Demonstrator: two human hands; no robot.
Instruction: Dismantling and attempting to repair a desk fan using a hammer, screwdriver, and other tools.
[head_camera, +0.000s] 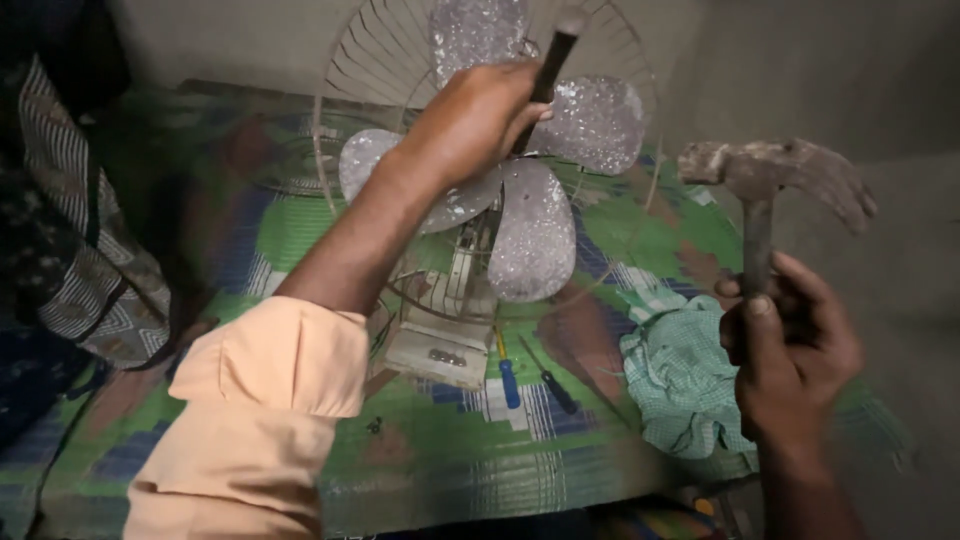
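A table fan (500, 200) with dusty translucent blades lies on a patterned mat, its rear wire guard (350, 60) still around it. My left hand (470, 120) is over the blade hub, gripping a dark-handled tool (553, 55) that points down at the hub. My right hand (790, 360) is off to the right, holding a rusty claw hammer (770, 175) upright by its handle, head raised above the mat.
Two screwdrivers (508, 375) (555, 385) lie on the green and blue mat (420, 450) in front of the fan's base. A green checked cloth (680, 380) is bunched beside my right hand. Dark patterned fabric (70, 260) is piled at the left.
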